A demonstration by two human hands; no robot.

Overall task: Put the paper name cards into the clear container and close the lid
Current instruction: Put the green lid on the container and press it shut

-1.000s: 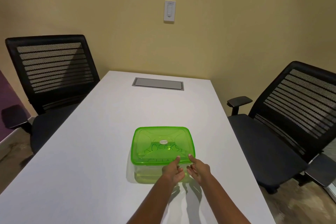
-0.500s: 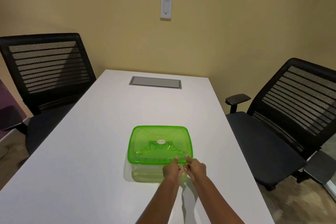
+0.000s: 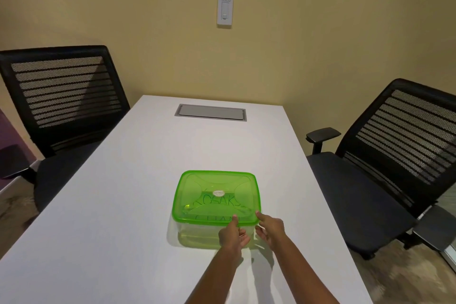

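Observation:
A clear container (image 3: 195, 234) with a translucent green lid (image 3: 217, 196) stands on the white table (image 3: 111, 205). The lid lies flat on top. Handwritten paper name cards (image 3: 219, 201) show through the lid inside. My left hand (image 3: 232, 233) pinches the lid's near rim, thumb on top and fingers curled under. My right hand (image 3: 270, 228) holds the lid's near right corner, thumb on the rim and fingers curled beside the container's wall.
A black mesh office chair (image 3: 64, 106) stands at the table's left and another chair (image 3: 394, 163) at its right. A grey cable hatch (image 3: 211, 112) is set in the table's far end. A wall switch (image 3: 225, 11) is on the yellow wall.
Both hands have stayed at the lid's near right rim, shifting only slightly. The view has drifted a little to the right.

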